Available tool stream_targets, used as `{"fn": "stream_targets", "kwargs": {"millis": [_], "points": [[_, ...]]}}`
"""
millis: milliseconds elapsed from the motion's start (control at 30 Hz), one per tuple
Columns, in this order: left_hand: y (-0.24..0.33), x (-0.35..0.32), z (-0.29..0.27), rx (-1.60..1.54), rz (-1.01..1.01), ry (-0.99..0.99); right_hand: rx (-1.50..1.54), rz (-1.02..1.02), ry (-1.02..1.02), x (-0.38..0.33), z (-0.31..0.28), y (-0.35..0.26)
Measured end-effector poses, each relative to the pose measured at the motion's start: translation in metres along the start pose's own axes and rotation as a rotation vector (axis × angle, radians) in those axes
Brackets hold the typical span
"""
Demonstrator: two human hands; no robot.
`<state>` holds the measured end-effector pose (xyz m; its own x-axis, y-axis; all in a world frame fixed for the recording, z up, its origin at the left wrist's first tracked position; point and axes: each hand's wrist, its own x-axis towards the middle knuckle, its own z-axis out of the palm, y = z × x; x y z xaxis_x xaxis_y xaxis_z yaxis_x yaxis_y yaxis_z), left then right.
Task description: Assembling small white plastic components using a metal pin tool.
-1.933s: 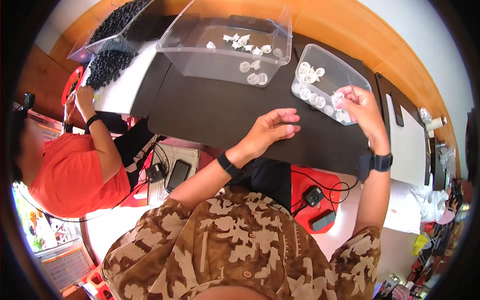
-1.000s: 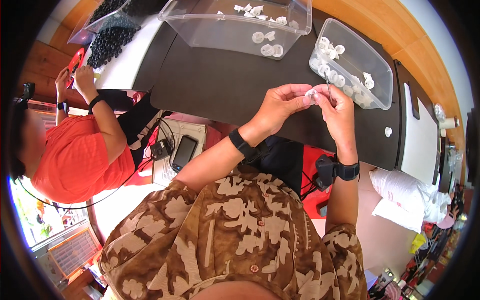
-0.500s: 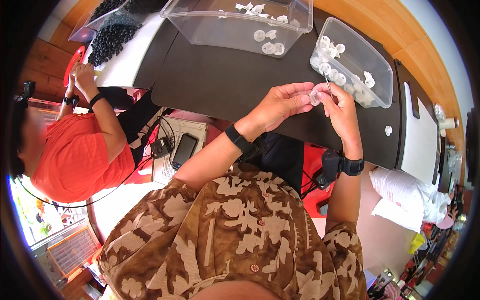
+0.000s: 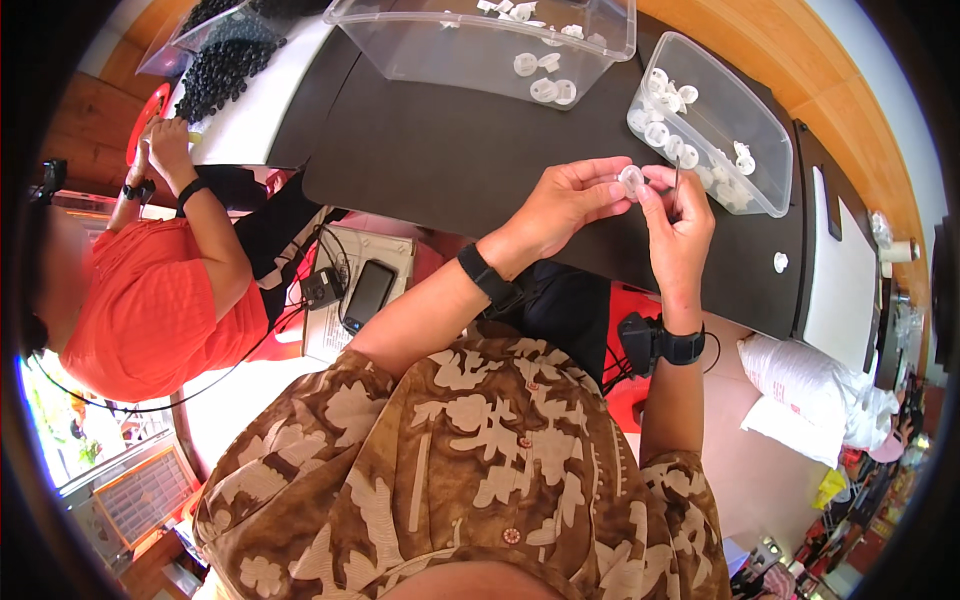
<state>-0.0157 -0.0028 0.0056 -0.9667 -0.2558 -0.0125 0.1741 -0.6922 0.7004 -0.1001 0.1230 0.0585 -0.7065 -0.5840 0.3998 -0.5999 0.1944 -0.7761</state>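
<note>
- Left hand (image 4: 570, 208): pinching small round white plastic part (image 4: 630, 180).
- Right hand (image 4: 682, 228): gripping thin grey rod-like tool (image 4: 677, 177), fingertips at part's right edge.
- Part: between both hands, over dark brown tabletop (image 4: 430, 150).

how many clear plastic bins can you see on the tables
3: a large bin at top centre, a smaller bin to its right, and a third bin at upper left, behind spilled black pieces. Others may be hidden past the picture's edge.
</note>
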Motion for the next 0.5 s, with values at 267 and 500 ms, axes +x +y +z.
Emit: {"fn": "stream_targets", "kwargs": {"millis": [267, 500], "points": [[-0.004, 0.001, -0.001, 0.044, 0.033, 0.019, 0.057, -0.001, 0.039, -0.011, 0.009, 0.004], [-0.004, -0.001, 0.0, 0.052, 0.032, 0.048, 0.105, 0.034, 0.076, -0.015, 0.013, 0.004]]}}
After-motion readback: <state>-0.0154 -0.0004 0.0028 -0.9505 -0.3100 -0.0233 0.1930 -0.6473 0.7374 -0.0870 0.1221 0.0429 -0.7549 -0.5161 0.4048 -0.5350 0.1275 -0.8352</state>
